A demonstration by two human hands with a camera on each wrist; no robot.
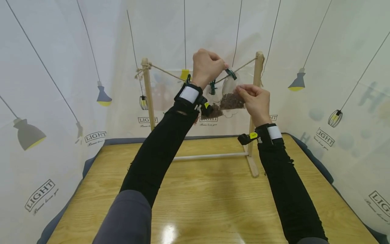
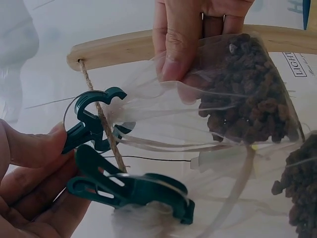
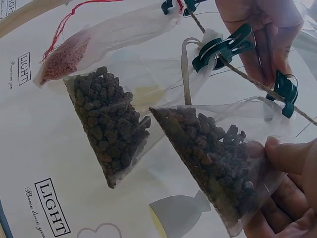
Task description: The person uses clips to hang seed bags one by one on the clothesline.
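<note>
In the head view my left hand [image 1: 208, 67] is raised at the rope. It pinches a dark green spring clip [image 2: 85, 130] by its handles, and the clip's jaws stand apart around the rope [image 2: 106, 130] and the gathered top of a clear plastic bag [image 3: 210, 144]. My right hand [image 1: 256, 102] holds that bag by its side between thumb and fingers. Dark brown pebbles [image 2: 250, 94] fill the bag's lower part. Close beside it, a second green clip [image 3: 220, 49] fastens another clear bag of dark pebbles [image 3: 106, 119] to the rope.
The rope sags between two wooden posts [image 1: 258, 69] of a frame on the wooden table [image 1: 195, 196]. A white bar [image 1: 210, 156] joins the posts low down. A mesh bag with reddish contents [image 3: 67, 54] and red string hangs farther along. Printed cloth [image 1: 164, 30] surrounds the table.
</note>
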